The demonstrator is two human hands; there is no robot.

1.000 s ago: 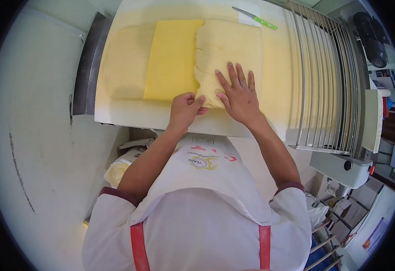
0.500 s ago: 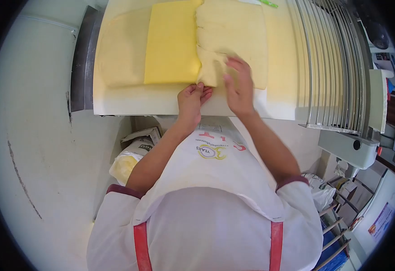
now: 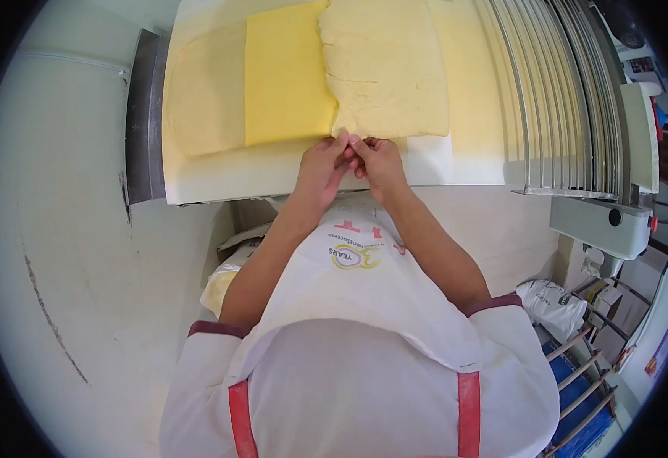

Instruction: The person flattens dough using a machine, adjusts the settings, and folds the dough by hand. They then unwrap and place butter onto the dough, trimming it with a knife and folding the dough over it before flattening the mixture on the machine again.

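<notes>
A pale dough sheet point(image 3: 208, 99) lies on the white conveyor belt point(image 3: 219, 172) of a sheeter. A bright yellow butter slab point(image 3: 284, 76) lies on its middle. The dough's right part point(image 3: 387, 69) is folded over the butter's right side. My left hand point(image 3: 322, 164) and my right hand point(image 3: 378, 162) meet at the near edge of the folded flap, right where it meets the butter. Both hands pinch that dough edge between fingertips.
A metal guard grille point(image 3: 555, 91) covers the sheeter's rollers on the right. A steel edge point(image 3: 139, 114) borders the belt on the left. Sacks point(image 3: 223, 275) and a bag point(image 3: 551, 305) lie on the floor below. Blue crates point(image 3: 578, 397) stand at the lower right.
My right hand has left the top of the folded flap and come down to its near edge beside my left hand. The view has shifted toward me.
</notes>
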